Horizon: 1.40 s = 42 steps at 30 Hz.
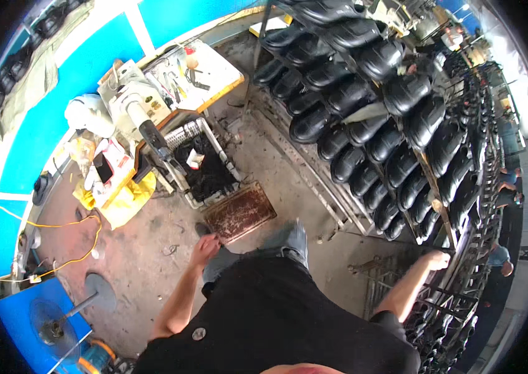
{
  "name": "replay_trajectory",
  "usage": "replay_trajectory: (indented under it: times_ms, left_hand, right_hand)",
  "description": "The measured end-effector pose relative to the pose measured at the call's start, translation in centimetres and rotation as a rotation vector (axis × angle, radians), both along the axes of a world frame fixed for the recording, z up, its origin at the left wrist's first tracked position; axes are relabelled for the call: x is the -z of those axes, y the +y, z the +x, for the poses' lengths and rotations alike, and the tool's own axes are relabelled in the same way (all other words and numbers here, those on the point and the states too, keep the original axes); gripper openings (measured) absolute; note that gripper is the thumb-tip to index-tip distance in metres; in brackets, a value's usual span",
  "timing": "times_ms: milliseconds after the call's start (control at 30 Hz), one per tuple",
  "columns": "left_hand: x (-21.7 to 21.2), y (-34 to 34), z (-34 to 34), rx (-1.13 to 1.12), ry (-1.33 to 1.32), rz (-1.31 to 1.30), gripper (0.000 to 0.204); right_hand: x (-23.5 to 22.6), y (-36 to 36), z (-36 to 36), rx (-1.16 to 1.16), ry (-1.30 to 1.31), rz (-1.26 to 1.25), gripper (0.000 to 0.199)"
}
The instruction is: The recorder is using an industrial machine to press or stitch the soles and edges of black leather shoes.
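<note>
My left hand (206,249) hangs low at my side, its fingers loosely bent and apart, with nothing seen in them. Just beyond it a worn reddish-brown board (241,212) lies on the floor near my feet. Out to the right, my right hand (436,260) is closed at the edge of a tall metal rack (457,252); it appears to grip the frame, though the fingers' far side is hidden. Rows of black shoes (345,96) fill the sloping shelves of this rack, ahead and to the right.
A machine with a long arm (136,115) stands at the left beside a white worktable (204,78) with tools. Below it, a pipe-framed bin (217,156) holds black scraps. A yellow cord (92,240) crosses the floor near a pedestal fan (52,321). People (500,257) are at the far right.
</note>
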<state>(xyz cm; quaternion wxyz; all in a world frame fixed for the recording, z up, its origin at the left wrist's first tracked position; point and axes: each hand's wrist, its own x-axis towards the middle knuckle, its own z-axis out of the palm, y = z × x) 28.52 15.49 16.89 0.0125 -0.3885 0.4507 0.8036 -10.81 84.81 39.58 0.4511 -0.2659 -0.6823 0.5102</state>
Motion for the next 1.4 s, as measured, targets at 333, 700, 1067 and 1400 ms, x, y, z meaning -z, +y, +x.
replay_trajectory:
  times_ms: [333,700,1067,1400]
  left_hand:
    - [13.9,-9.7,-2.4,-0.107,0.056,-0.223,0.03]
    - [21.2,-12.5,-16.9,-0.239,0.162,-0.381,0.035]
    - [11.2,-14.3,-20.6,-0.449,1.072,0.185,0.092]
    - [4.3,-13.4,-18.6,-0.514,0.563,-0.409,0.096]
  right_hand:
    - [-13.4,-72.2,-19.4,-0.648,0.408,1.448,0.084]
    - [-8.9,-81.4,-28.6,-0.312,0.475,1.745,0.033]
    - [22.7,-68.8,-11.1,-1.902,-0.068,-0.506,0.073]
    - [35.4,-67.7,-10.4,-2.122,-0.6,-0.925,0.087]
